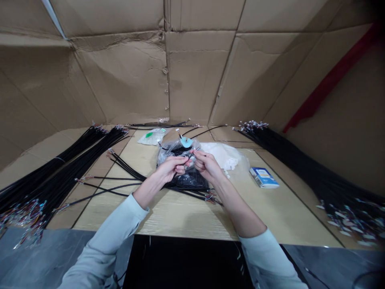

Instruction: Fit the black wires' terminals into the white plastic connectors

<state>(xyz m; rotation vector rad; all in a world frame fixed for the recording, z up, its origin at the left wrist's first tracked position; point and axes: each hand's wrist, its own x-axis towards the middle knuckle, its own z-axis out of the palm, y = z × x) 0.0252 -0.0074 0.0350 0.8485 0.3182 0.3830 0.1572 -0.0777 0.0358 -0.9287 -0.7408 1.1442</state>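
A thin black cable (190, 157) runs between the person's hands, just in front of a clear plastic bag (168, 155) packed with black cables. The left hand (170, 168) and right hand (207, 165) are raised close together, their fingers (182, 160) curled and pinching the cable, though the exact grip is partly hidden. A pale blue tag (186, 141) sits at the top of the bag, just beyond the hands. To the bag's left lie long wire bundles (70, 164) with multicoloured connectors; to its right are a white plastic bag (222, 154), a small blue-and-white box (264, 178) and another wire bundle (303, 172). Everything rests on a wood-grain surface (192, 216), with corrugated cardboard (120, 80) behind.
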